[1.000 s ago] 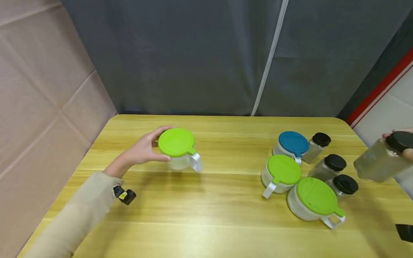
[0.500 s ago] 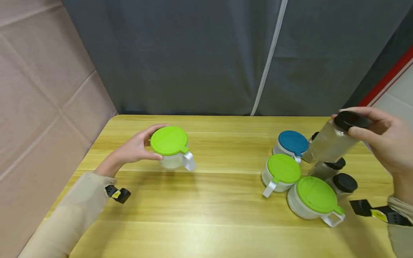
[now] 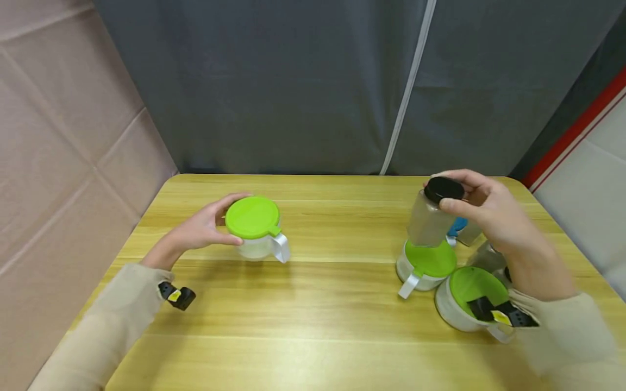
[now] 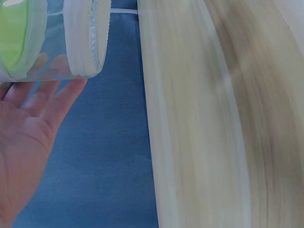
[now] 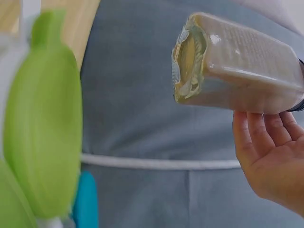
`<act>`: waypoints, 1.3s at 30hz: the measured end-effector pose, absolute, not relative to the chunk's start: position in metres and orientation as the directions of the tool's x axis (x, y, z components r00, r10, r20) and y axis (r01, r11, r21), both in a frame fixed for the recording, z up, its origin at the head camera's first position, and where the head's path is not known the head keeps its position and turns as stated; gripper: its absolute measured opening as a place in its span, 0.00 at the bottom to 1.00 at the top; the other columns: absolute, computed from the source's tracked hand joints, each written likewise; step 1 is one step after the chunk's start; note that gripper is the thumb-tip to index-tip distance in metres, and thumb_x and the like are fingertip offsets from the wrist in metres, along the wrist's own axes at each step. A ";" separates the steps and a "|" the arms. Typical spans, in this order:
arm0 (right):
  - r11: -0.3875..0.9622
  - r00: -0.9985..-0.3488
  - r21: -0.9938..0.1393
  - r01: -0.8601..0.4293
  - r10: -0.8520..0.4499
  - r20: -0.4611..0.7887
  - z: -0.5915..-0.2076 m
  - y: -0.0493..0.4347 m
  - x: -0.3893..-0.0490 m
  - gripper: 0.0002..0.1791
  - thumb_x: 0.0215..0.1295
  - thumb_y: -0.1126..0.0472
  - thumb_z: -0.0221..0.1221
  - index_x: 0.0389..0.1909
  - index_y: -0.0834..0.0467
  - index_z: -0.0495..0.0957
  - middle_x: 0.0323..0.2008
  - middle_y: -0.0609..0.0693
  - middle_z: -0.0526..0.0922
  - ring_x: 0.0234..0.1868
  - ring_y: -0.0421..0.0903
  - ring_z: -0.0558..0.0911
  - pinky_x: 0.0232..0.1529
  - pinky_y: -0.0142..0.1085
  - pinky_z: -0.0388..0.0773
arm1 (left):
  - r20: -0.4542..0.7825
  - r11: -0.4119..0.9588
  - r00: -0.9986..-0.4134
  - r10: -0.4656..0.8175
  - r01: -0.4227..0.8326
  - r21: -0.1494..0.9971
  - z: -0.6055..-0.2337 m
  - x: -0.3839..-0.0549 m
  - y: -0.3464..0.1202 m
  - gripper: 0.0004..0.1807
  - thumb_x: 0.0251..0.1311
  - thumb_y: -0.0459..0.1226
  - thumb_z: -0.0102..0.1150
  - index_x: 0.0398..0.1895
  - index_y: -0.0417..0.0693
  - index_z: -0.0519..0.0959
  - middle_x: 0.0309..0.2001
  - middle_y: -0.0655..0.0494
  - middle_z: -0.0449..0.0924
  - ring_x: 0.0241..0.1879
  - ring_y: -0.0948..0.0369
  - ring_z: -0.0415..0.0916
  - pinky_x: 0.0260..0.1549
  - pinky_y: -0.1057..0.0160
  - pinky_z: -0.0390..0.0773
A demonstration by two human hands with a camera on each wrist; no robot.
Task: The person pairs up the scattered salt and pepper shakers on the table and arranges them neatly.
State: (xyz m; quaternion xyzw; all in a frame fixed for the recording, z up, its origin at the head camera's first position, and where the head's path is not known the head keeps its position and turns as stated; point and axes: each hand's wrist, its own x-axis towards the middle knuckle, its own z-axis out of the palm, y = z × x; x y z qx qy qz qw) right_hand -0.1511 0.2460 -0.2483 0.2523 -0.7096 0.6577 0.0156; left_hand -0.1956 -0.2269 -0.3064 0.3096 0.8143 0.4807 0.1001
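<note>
Frame left, a jar (image 3: 253,225) is held by left fingers (image 3: 227,239); a bottle (image 3: 429,224), by right fingers (image 3: 458,208). Nearby lids (image 3: 432,262) are best avoided.

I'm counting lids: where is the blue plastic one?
In the head view, the blue plastic lid is at the right, only a sliver showing between the clear square black-lidded jar and the right hand, beyond a round green plastic lid.
</note>
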 end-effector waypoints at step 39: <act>0.107 -0.911 -0.983 -0.152 -0.402 0.097 -0.336 0.121 -0.174 0.25 0.55 0.68 0.62 0.54 0.68 0.68 0.49 0.60 0.74 0.46 0.49 0.76 0.43 0.35 0.76 | 0.057 0.294 -0.775 0.629 0.305 0.906 -0.356 -0.206 -0.213 0.46 0.45 0.34 0.69 0.67 0.40 0.54 0.61 0.42 0.62 0.58 0.48 0.61 0.54 0.48 0.64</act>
